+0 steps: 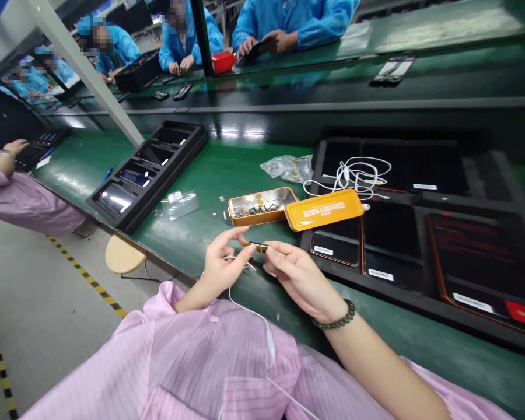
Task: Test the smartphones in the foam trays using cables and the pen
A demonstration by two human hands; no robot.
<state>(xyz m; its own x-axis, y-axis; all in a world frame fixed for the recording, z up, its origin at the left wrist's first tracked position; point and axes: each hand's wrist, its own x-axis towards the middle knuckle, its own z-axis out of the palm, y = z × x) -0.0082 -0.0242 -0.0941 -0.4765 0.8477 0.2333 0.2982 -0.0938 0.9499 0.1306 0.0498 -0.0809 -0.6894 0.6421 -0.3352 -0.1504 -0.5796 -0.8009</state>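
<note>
Between the fingertips of my left hand (223,262) and my right hand (295,274) is a small black-and-yellow electronic part (259,247), too small to name more exactly. Both hands are closed in a pinch on it. A thin white cable (262,321) runs by my left hand and down over my pink smock. Just beyond my fingers stands an orange tin box (258,220), with several small dark and yellow parts (260,209) inside. Its orange lid (326,210) lies to the right, partly over the black foam tray (332,276).
Phones and tablets (394,245) lie in the tray at right; a coiled white cable (350,175) rests on it. Plastic bags (289,168) lie behind the tin. Another phone tray (126,221) is at left. Co-workers in blue sit across; a pink-sleeved person (21,192) is at left.
</note>
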